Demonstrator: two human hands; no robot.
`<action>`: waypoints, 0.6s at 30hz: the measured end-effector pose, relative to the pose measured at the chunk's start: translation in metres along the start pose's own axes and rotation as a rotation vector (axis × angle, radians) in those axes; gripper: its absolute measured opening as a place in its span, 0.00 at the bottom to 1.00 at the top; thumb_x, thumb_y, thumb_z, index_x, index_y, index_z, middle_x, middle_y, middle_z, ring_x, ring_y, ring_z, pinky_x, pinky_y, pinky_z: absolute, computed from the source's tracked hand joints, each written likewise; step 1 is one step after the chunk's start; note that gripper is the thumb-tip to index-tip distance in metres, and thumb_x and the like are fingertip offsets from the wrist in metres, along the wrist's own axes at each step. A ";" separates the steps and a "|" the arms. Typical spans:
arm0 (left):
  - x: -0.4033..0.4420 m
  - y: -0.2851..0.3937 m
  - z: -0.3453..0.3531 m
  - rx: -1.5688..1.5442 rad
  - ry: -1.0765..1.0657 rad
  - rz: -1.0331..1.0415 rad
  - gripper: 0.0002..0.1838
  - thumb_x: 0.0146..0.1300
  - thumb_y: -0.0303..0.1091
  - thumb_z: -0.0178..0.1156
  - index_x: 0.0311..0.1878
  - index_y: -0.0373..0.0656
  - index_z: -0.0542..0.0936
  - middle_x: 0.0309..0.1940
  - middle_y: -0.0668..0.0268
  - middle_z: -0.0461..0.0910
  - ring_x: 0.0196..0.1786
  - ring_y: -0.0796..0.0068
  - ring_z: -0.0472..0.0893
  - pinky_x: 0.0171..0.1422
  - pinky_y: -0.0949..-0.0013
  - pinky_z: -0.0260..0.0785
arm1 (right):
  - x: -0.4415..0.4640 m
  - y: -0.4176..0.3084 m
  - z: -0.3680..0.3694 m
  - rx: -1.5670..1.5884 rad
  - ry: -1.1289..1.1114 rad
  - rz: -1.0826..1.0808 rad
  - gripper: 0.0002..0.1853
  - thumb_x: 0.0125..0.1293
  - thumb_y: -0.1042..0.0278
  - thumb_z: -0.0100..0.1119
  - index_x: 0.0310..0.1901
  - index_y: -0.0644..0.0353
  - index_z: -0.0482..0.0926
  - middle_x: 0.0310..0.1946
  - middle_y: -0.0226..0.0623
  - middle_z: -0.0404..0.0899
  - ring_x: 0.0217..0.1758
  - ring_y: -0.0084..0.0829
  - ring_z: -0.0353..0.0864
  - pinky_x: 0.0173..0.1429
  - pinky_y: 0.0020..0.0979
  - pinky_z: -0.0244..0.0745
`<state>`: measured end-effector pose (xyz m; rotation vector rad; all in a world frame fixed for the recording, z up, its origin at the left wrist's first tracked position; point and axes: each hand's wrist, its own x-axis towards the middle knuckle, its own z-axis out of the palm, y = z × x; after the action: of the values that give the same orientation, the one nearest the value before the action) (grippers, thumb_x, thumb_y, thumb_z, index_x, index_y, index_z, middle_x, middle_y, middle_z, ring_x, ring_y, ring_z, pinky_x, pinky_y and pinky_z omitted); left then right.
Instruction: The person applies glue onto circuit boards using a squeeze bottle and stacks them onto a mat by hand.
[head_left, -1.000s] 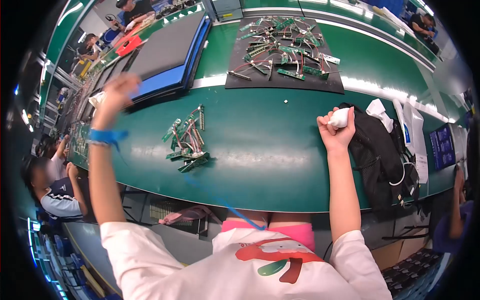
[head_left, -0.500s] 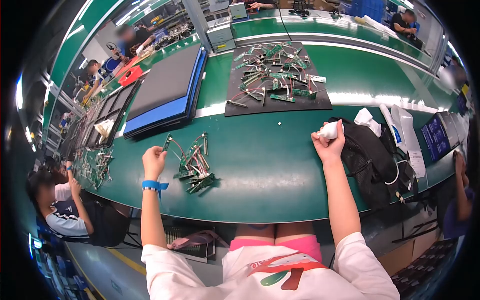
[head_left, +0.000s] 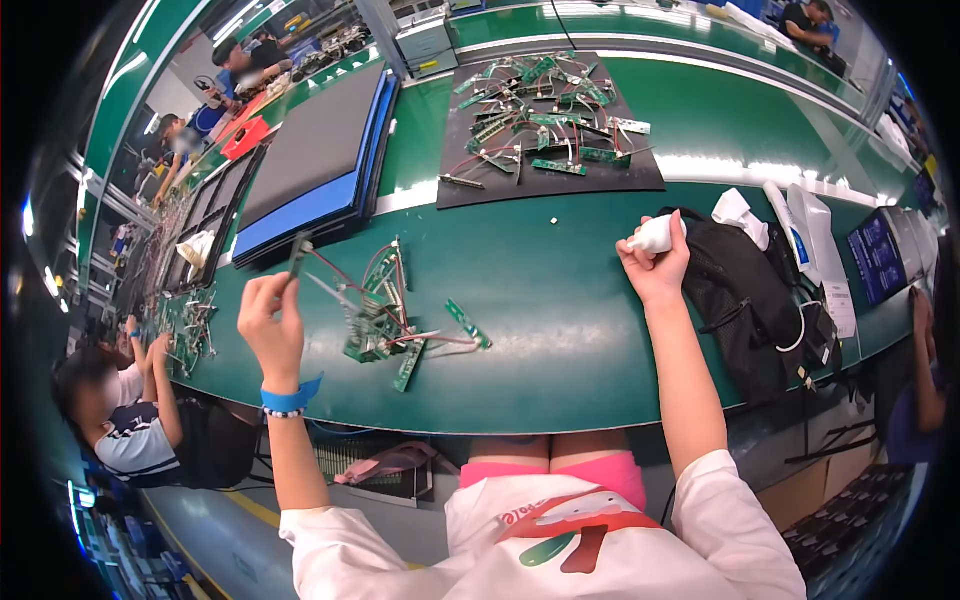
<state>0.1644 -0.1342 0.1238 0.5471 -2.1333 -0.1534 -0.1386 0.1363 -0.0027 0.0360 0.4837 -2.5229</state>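
My left hand (head_left: 272,322), with a blue band at the wrist, pinches the end of a small circuit board (head_left: 298,256) raised above the green table. Wires run from that board to a tangled pile of green circuit boards (head_left: 375,318) just right of the hand. One board (head_left: 467,324) lies to the right of the pile, joined to it by wires. My right hand (head_left: 655,262) is closed around a small white object (head_left: 655,235), palm up, beside a black mesh bag (head_left: 750,300).
A black mat (head_left: 600,178) at the back bears many wired boards. Black and blue sheets (head_left: 310,165) are stacked at the back left. More boards (head_left: 193,330) lie far left near a seated person (head_left: 135,410). White papers (head_left: 820,250) are at the right.
My left hand came in from the far left and took hold of a board, now lifted. The pile has spread, with one board out to its right. My right hand still holds the white object.
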 end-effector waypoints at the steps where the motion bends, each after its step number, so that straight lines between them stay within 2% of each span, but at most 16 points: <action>1: 0.004 0.004 0.002 -0.045 0.065 -0.054 0.03 0.50 0.22 0.55 0.30 0.34 0.75 0.26 0.67 0.71 0.28 0.81 0.72 0.26 0.81 0.67 | -0.001 0.000 0.001 -0.005 -0.003 0.002 0.22 0.51 0.48 0.54 0.28 0.65 0.69 0.16 0.30 0.62 0.07 0.21 0.46 0.25 0.27 0.60; 2: 0.008 0.010 0.006 -0.093 0.128 -0.108 0.03 0.50 0.22 0.56 0.29 0.34 0.75 0.26 0.68 0.71 0.28 0.81 0.72 0.26 0.81 0.66 | -0.002 0.000 0.001 -0.010 -0.004 0.001 0.22 0.51 0.48 0.53 0.28 0.65 0.69 0.16 0.30 0.63 0.07 0.21 0.46 0.25 0.27 0.60; 5: 0.015 0.041 0.024 -0.308 0.063 -0.092 0.04 0.52 0.23 0.55 0.32 0.34 0.74 0.28 0.69 0.70 0.28 0.83 0.71 0.27 0.82 0.67 | -0.001 -0.001 -0.001 0.022 -0.008 -0.005 0.22 0.51 0.48 0.53 0.28 0.65 0.69 0.16 0.31 0.64 0.07 0.21 0.45 0.25 0.27 0.60; 6: 0.018 0.053 0.031 -0.366 0.034 -0.072 0.04 0.52 0.23 0.54 0.32 0.34 0.74 0.28 0.69 0.70 0.28 0.84 0.71 0.27 0.82 0.67 | -0.001 -0.003 -0.003 0.022 -0.040 0.013 0.22 0.51 0.48 0.54 0.28 0.64 0.70 0.18 0.31 0.66 0.08 0.22 0.50 0.25 0.28 0.61; 8: 0.025 0.075 0.049 -0.538 0.086 -0.082 0.04 0.52 0.22 0.54 0.32 0.34 0.73 0.28 0.68 0.69 0.27 0.84 0.71 0.27 0.83 0.67 | 0.000 -0.002 0.001 0.025 0.077 -0.027 0.21 0.51 0.48 0.54 0.28 0.62 0.70 0.20 0.32 0.68 0.11 0.23 0.57 0.24 0.29 0.62; 9: 0.029 0.084 0.058 -0.608 0.118 -0.091 0.04 0.52 0.22 0.54 0.31 0.34 0.73 0.28 0.68 0.69 0.27 0.84 0.71 0.27 0.83 0.67 | 0.003 -0.003 -0.006 0.038 0.032 0.005 0.20 0.51 0.48 0.54 0.27 0.61 0.70 0.22 0.32 0.69 0.14 0.24 0.61 0.24 0.30 0.63; 10: 0.032 0.092 0.068 -0.677 0.147 -0.101 0.04 0.51 0.22 0.54 0.31 0.34 0.73 0.28 0.68 0.69 0.27 0.84 0.71 0.27 0.83 0.67 | 0.004 -0.002 -0.008 0.023 -0.001 -0.003 0.21 0.51 0.47 0.54 0.27 0.62 0.70 0.20 0.32 0.68 0.13 0.24 0.61 0.24 0.30 0.63; 12: 0.029 0.107 0.095 -0.657 -0.066 -0.034 0.04 0.50 0.21 0.55 0.31 0.33 0.73 0.28 0.68 0.70 0.27 0.84 0.71 0.27 0.83 0.67 | 0.002 -0.003 -0.005 0.025 -0.063 0.017 0.22 0.51 0.47 0.53 0.27 0.63 0.70 0.19 0.32 0.67 0.12 0.24 0.59 0.24 0.29 0.63; 13: 0.021 0.115 0.106 -0.677 -0.166 -0.036 0.04 0.50 0.21 0.56 0.30 0.32 0.73 0.28 0.68 0.70 0.27 0.84 0.71 0.27 0.82 0.67 | 0.000 -0.002 0.003 0.022 0.066 -0.023 0.22 0.51 0.47 0.53 0.26 0.64 0.70 0.14 0.31 0.64 0.09 0.23 0.54 0.23 0.29 0.62; 14: 0.013 0.122 0.118 -0.696 -0.271 -0.033 0.04 0.49 0.21 0.56 0.30 0.32 0.73 0.28 0.68 0.70 0.27 0.84 0.71 0.26 0.82 0.68 | 0.002 -0.002 0.002 0.056 0.016 -0.010 0.23 0.51 0.47 0.53 0.27 0.64 0.70 0.13 0.30 0.63 0.08 0.22 0.52 0.24 0.28 0.61; 16: -0.004 0.132 0.137 -0.793 -0.413 -0.167 0.05 0.48 0.22 0.57 0.30 0.31 0.74 0.27 0.68 0.71 0.27 0.84 0.71 0.26 0.82 0.68 | 0.005 -0.007 -0.007 0.137 -0.066 -0.001 0.23 0.50 0.47 0.54 0.27 0.65 0.70 0.11 0.30 0.61 0.06 0.22 0.48 0.24 0.27 0.60; 17: -0.011 0.136 0.145 -0.849 -0.490 -0.248 0.05 0.50 0.24 0.57 0.30 0.33 0.74 0.26 0.70 0.72 0.27 0.85 0.71 0.27 0.82 0.67 | 0.003 -0.009 -0.002 0.168 -0.019 -0.015 0.24 0.50 0.47 0.54 0.27 0.65 0.69 0.09 0.29 0.57 0.06 0.21 0.46 0.25 0.26 0.59; 18: -0.017 0.139 0.153 -0.953 -0.556 -0.360 0.05 0.51 0.26 0.57 0.30 0.34 0.74 0.26 0.69 0.72 0.27 0.85 0.71 0.28 0.81 0.68 | 0.004 -0.012 -0.005 0.209 -0.065 -0.004 0.24 0.49 0.46 0.54 0.27 0.65 0.69 0.09 0.28 0.56 0.06 0.21 0.46 0.25 0.26 0.59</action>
<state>0.0045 -0.0167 0.0635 0.3084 -2.1202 -1.5750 -0.1490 0.1450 -0.0038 0.0324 0.1930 -2.5601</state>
